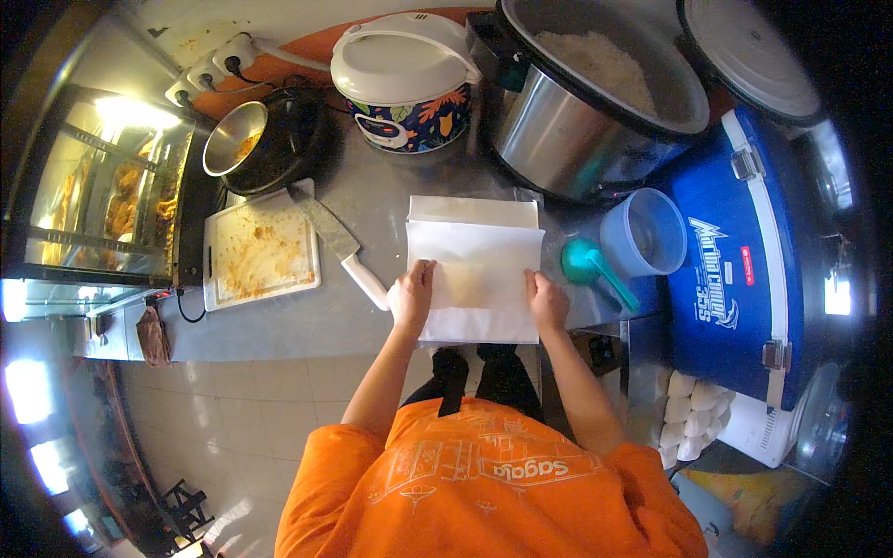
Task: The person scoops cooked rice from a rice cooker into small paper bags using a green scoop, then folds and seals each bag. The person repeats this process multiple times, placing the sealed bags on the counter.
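A sheet of white paper (484,265) is held level between my two hands over the metal counter. My left hand (415,293) is closed on its left edge, and my right hand (547,301) pinches its right edge. A further white sheet (473,209) shows behind its far edge, lying on the counter. A large knife (332,229) with a white handle lies just left of my left hand, its blade tip on a white cutting board (219,270) smeared with brown crumbs. To the right of my right hand is a green rice scoop (595,267).
A translucent tub (644,234) stands beside a blue cooler box (726,288) on the right. Behind are a big open cooker (558,126) of rice and a patterned rice cooker (406,88). A steel bowl (234,139) and a lit glass display case (107,195) stand at the left.
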Demonstrator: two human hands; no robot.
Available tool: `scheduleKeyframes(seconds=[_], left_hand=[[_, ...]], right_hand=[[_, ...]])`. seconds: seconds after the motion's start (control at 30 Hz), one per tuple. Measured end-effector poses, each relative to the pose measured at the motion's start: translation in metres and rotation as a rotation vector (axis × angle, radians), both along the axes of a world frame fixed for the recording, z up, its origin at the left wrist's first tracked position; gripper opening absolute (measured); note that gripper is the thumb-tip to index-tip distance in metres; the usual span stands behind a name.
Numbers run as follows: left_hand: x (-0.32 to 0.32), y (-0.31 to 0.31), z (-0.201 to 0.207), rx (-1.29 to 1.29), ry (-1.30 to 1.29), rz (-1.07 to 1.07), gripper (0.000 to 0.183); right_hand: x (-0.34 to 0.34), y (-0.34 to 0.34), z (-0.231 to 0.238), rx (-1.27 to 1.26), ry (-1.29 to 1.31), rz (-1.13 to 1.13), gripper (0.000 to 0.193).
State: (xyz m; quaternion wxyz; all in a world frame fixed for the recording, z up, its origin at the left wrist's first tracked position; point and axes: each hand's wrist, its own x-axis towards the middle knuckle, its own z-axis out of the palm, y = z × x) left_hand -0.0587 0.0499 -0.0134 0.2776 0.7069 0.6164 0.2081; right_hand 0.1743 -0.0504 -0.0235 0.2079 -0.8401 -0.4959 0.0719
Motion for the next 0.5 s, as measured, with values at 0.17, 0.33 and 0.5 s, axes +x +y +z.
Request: scheduleKeyframes(seconds=[0.17,0.33,0.5], left_hand=[[0.000,-0.001,0.013,0.295,0.341,-0.039,0.057],[0.002,-0.040,0.041,0.321,0.021,-0.412,0.053],[0.020,-0.078,0.046,0.253,-0.017,-0.636,0.050]], right_hand=[[0.004,0.031,0.016,0.248,-0.066,0.296,0.024],[-0.009,0.132,0.008,0.057,0.244,0.804,0.033],[-0.002,0.164,0.009,0.113,0.025,0.674,0.034]])
